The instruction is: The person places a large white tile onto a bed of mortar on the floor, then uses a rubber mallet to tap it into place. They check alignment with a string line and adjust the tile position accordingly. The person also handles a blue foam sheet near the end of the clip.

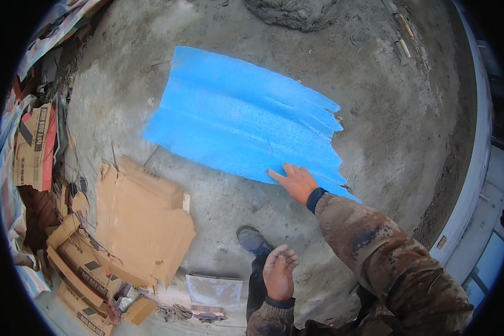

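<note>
A bright blue sheet [235,115], creased lengthwise and ragged along its right end, lies on the grey ground. My right hand [298,182] reaches over its near edge, toward the right end. Its thumb and fingers are stretched out and appear to touch the sheet without wrapping round it. Lower down, my left hand [280,273] is held in front of my body with the palm partly up. Its fingers are loosely curled and apart, and no object shows in them. Both sleeves are camouflage-patterned with dark cuffs.
A flattened brown cardboard piece [143,221] lies at left, beside opened cartons [87,271] and striped sheeting [11,185]. My dark boot [253,241] stands near a framed pane [214,290]. A wet grey mound [294,12] is at the far side; a pale curb [476,168] runs along the right.
</note>
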Tool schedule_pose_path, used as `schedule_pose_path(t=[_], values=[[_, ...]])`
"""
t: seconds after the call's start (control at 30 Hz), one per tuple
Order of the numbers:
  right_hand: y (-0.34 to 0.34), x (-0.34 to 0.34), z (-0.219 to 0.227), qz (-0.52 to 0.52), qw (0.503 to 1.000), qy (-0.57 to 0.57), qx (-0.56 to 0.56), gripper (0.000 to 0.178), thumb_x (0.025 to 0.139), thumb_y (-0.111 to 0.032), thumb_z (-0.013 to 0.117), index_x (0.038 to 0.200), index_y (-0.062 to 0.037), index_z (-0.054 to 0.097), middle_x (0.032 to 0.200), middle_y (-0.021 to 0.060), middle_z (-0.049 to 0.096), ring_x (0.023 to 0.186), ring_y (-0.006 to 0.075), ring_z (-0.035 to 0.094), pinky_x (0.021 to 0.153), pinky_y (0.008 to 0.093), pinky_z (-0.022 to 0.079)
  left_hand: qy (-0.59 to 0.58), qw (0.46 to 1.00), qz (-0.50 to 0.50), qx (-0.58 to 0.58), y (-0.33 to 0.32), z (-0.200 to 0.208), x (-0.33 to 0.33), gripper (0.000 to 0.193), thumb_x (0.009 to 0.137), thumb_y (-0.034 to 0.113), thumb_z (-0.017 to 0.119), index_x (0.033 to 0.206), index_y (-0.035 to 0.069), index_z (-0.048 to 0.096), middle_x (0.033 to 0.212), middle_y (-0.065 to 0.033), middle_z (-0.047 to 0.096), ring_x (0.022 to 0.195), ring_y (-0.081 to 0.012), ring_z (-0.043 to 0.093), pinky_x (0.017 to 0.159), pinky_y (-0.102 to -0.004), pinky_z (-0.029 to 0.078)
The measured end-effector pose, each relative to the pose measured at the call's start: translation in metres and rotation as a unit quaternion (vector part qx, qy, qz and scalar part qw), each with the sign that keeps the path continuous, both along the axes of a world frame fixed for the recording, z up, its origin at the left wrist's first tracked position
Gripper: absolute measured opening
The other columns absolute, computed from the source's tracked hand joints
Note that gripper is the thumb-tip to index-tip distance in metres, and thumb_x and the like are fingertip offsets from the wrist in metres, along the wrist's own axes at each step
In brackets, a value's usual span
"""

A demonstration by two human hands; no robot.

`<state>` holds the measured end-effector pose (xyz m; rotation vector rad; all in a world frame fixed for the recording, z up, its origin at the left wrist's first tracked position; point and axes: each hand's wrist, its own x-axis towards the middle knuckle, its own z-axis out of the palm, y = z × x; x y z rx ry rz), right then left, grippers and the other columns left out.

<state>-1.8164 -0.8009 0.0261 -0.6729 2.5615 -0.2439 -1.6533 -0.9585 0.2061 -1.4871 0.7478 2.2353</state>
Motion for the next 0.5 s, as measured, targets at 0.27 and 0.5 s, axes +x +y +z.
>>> schedule_pose_path(t=[0.27, 0.5], values=[[0.009, 0.008, 0.000, 0.012, 0.998, -0.053, 0.014, 0.070, 0.096, 0.003, 0.058, 0.156, -0.0309, 0.046, 0.130, 0.0201, 0.054, 0.098, 0.0337, 0.060, 0.078, 0.0449, 0.050, 0.007, 1.000, 0.009, 0.015, -0.003, 0.000, -0.007, 0.032, 0.105, 0.016, 0.057, 0.132, -0.001, 0.057, 0.113, -0.0125, 0.068, 0.099, -0.0232, 0.068, 0.090, -0.0372, 0.056], [0.020, 0.015, -0.004, 0.010, 0.998, -0.055, 0.037, 0.069, 0.097, 0.002, 0.058, 0.156, -0.0318, 0.046, 0.131, 0.0198, 0.054, 0.103, 0.0342, 0.060, 0.083, 0.0473, 0.050, 0.012, 1.000, 0.007, 0.024, -0.006, -0.003, -0.006, 0.033, 0.106, 0.015, 0.057, 0.135, -0.001, 0.057, 0.116, -0.0130, 0.068, 0.101, -0.0230, 0.067, 0.092, -0.0376, 0.056]])
